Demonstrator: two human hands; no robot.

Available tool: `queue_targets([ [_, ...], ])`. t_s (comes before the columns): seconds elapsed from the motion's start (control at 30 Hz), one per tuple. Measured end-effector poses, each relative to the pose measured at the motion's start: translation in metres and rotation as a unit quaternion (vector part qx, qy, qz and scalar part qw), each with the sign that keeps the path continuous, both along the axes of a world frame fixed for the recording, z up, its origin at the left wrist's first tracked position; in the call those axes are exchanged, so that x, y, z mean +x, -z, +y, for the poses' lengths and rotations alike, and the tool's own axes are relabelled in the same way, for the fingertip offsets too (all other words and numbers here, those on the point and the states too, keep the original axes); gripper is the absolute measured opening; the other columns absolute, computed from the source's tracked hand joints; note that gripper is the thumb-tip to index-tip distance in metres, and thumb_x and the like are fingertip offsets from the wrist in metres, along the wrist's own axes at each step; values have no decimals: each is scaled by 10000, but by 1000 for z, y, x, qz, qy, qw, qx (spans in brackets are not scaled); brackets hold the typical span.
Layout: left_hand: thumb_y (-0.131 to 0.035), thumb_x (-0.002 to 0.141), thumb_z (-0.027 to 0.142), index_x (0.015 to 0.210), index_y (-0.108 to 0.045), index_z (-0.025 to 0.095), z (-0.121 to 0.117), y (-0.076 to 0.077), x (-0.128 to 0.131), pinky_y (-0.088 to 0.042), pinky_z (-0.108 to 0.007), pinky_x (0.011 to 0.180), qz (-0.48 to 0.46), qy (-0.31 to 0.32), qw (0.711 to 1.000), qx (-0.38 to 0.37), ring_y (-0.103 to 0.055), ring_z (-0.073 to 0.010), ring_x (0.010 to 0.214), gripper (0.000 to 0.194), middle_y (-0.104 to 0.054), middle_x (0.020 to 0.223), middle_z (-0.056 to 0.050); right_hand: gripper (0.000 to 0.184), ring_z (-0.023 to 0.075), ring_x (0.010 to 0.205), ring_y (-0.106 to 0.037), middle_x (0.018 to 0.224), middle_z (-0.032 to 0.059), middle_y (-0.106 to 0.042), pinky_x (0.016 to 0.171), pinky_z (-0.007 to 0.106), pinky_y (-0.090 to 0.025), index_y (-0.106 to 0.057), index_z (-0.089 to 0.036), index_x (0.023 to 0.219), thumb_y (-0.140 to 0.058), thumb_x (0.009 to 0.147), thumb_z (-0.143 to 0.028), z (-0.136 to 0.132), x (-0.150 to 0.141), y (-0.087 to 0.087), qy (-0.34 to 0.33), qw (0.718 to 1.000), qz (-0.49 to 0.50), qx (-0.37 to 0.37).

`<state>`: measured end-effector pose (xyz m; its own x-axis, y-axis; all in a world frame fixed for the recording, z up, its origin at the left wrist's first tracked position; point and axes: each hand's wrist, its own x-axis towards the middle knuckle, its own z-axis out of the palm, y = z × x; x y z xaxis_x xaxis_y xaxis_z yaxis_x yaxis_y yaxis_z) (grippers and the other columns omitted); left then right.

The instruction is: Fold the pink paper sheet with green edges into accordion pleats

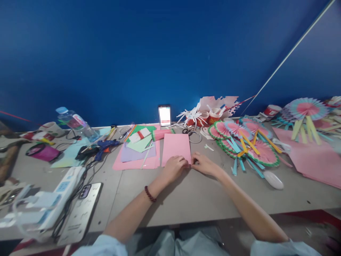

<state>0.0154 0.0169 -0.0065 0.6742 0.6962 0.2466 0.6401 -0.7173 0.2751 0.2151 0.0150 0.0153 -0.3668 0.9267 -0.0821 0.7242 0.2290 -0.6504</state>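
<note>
A sheet of pink paper (pixel 176 145) lies flat in front of me. My left hand (pixel 174 166) rests over its near edge, fingers curled together and pressed at the lower right part. At the near right corner, my right hand (pixel 204 164) has its thumb and fingers bent in a pinch on the paper's edge. The two hands almost meet there, and their fingers partly hide the corner. Left of the sheet is a pile of coloured papers, with a lilac sheet (pixel 138 153) and a pale green piece (pixel 140 145) on larger pink ones.
A lit phone (pixel 164 115) stands against the blue wall. Scissors (pixel 187 132) lie behind the sheet. Pleated paper fans (pixel 262 153) and a white spoon-shaped item (pixel 273 180) are right. Leftward are a glue gun (pixel 105 147), a power strip (pixel 62 195), another phone (pixel 81 213) and a bottle (pixel 77 122).
</note>
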Motion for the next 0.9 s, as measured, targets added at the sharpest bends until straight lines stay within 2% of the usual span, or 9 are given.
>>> queue_targets([
  [0.13, -582, 961, 216, 912, -697, 201, 0, 3, -2, -406, -281, 693, 2, 14, 1000, 28, -615, -165, 834, 126, -660, 855, -27, 103, 144, 834, -592, 888, 20, -593, 802, 270, -451, -656, -176, 773, -623, 782, -79, 0, 0, 2, -6, 1000, 4, 4],
  [0.33, -564, 957, 171, 1007, -704, 217, -2, 5, -5, -402, -290, 684, 26, 41, 996, 68, -593, -166, 805, 156, -638, 829, -21, 67, 158, 856, -617, 925, 42, -629, 807, 287, -474, -679, -172, 795, -637, 801, -120, 0, -2, 0, 3, 1000, -5, 1],
  [0.5, -533, 972, 197, 1053, -684, 219, -7, 3, -6, -413, -313, 712, 52, 46, 994, 89, -590, -178, 821, 173, -643, 870, -37, 189, 178, 860, -660, 960, 74, -712, 816, 305, -504, -725, -173, 905, -547, 858, -129, -3, 6, -15, -22, 1000, -16, 11],
  [0.63, -522, 967, 200, 1074, -655, 192, -12, -1, -6, -432, -330, 710, 91, 55, 989, 102, -592, -192, 833, 171, -641, 898, -58, 333, 212, 995, -694, 1069, 101, -752, 922, 344, -517, -731, -183, 1054, -444, 905, -105, -24, 7, -26, -74, 996, -35, 41],
  [0.73, -523, 953, 167, 1049, -640, 169, -14, -4, -5, -448, -339, 703, 111, 56, 986, 109, -595, -197, 842, 151, -645, 910, -61, 423, 247, 1080, -692, 1199, 145, -716, 972, 396, -535, -684, -161, 1198, -400, 897, -74, -47, 0, -13, -51, 990, -89, 98],
  [0.8, -520, 948, 151, 1040, -635, 161, -14, -5, -5, -458, -344, 710, 115, 57, 985, 111, -596, -198, 855, 147, -648, 926, -63, 493, 273, 1145, -669, 1277, 178, -676, 995, 433, -544, -649, -127, 1261, -393, 849, -34, -60, -4, 4, -29, 982, -114, 147],
  [0.9, -523, 947, 148, 1069, -631, 161, -15, -6, -5, -463, -350, 733, 118, 66, 985, 107, -595, -205, 894, 163, -652, 975, -70, 563, 276, 1209, -638, 1294, 173, -671, 1035, 449, -539, -643, -129, 1279, -392, 790, -5, -73, -7, 28, -7, 972, -123, 203],
])
